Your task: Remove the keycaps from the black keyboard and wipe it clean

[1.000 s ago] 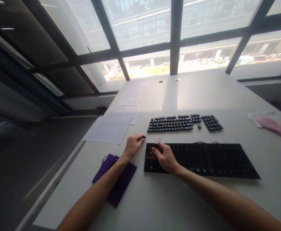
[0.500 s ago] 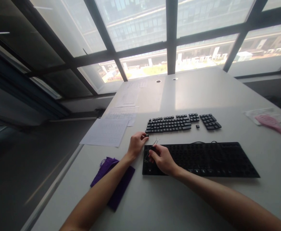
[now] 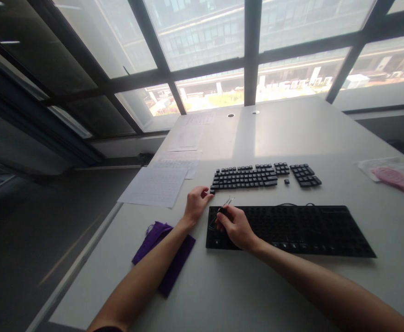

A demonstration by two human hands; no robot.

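At the front left corner of the laid-out keycaps [image 3: 245,179], my left hand [image 3: 197,205] has its thumb and finger at a small black keycap [image 3: 212,192]. Its fingertips seem to pinch that keycap, which rests on the desk right below the bottom row. My right hand [image 3: 235,227] grips a wire keycap puller [image 3: 223,210] by its dark middle; thin wire prongs stick up past the fingers. This hand is above the left end of a black keyboard [image 3: 302,230], whose upper keys are off, while several keys show along its near edge.
A purple cloth pouch [image 3: 179,260] lies under my left forearm. Sheets of paper [image 3: 153,186] run along the desk's left edge. One loose keycap [image 3: 287,181] sits apart from the rows. At the right, a pink hairbrush [image 3: 390,176] lies on a clear wrapper.
My left hand has pushed the keycap slightly forward, up to the corner of the laid-out rows. My right hand stays over the keyboard with the puller. The view has shifted slightly.
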